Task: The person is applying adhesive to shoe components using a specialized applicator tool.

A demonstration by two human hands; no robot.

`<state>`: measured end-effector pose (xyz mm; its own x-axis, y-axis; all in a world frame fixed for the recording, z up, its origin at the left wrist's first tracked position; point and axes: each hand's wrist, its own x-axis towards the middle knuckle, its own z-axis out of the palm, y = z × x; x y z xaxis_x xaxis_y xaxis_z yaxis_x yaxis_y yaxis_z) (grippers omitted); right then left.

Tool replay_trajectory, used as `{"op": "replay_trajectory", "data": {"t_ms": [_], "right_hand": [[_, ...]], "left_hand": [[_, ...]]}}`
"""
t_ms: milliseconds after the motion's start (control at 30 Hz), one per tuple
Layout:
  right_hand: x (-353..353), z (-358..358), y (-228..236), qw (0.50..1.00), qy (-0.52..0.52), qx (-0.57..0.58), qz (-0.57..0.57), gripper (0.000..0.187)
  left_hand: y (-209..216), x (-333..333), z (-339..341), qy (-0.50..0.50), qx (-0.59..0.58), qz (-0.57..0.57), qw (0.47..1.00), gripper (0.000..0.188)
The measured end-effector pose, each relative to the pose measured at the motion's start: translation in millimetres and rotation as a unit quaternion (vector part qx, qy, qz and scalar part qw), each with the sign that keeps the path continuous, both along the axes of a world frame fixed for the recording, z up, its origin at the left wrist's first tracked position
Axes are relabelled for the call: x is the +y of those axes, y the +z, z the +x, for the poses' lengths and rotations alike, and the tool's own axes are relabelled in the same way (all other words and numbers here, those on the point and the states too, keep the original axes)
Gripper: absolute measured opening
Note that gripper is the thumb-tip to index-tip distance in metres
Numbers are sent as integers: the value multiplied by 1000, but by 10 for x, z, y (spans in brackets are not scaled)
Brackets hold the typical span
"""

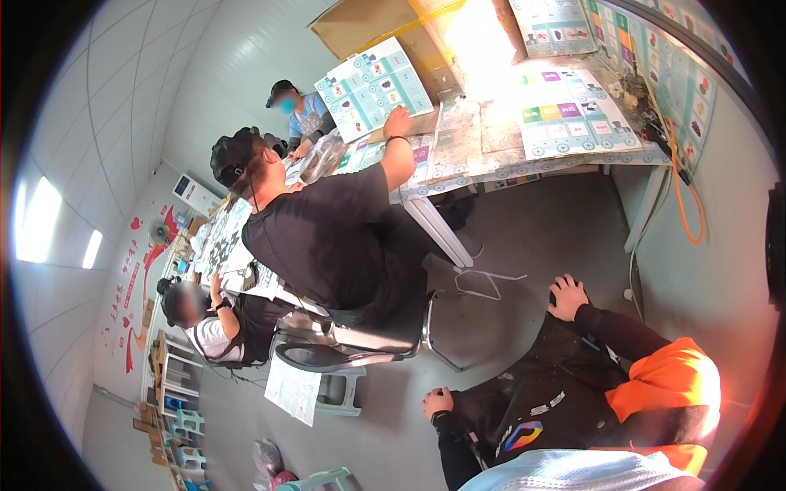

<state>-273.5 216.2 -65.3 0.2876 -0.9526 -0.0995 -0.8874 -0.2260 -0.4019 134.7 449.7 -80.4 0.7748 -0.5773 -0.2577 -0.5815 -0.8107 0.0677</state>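
Observation:
My right hand (568, 297) rests on the dark cloth over my right knee. Its fingers are spread and bent over the knee's edge, with nothing in them. Lower down, my left hand (437, 402) lies on the other knee, its fingers loosely bent and holding nothing I can see. Both hands touch only the black apron (524, 376), which spans my lap. No tabletop thing is within either hand.
A seated co-worker in black props up a printed sheet (377, 86) beside a cardboard box (368, 29). More sheets (573, 114) lie on the worktable (491, 123). An orange cable (697, 213) hangs at right. Nearby stand a chair (368, 340) and stool (340, 393); others sit farther off.

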Motion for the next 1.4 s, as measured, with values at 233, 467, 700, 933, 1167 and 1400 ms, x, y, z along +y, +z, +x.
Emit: {"op": "replay_trajectory", "data": {"t_ms": [233,467,700,933,1167,1400], "right_hand": [[-4,-3,-7,1000,-2,-3,0,58],[-16,38,24,1000,2,-4,-2,58],[0,-14,42,1000,1,0,5,59],[3,13,41,1000,2,-13,-13,56],[-1,-40,4,1000,2,-1,-3,58],[-7,34,8,1000,1,4,2,57]], "left_hand": [[37,-25,-33,-4,-13,5,1000,35],[-25,20,56,2,13,-9,1000,36],[-19,-16,5,-4,-9,-6,1000,36],[-7,-2,41,-3,5,7,1000,37],[80,-85,-95,-7,1,7,1000,38],[34,-29,-40,1,-9,0,1000,38]]}}
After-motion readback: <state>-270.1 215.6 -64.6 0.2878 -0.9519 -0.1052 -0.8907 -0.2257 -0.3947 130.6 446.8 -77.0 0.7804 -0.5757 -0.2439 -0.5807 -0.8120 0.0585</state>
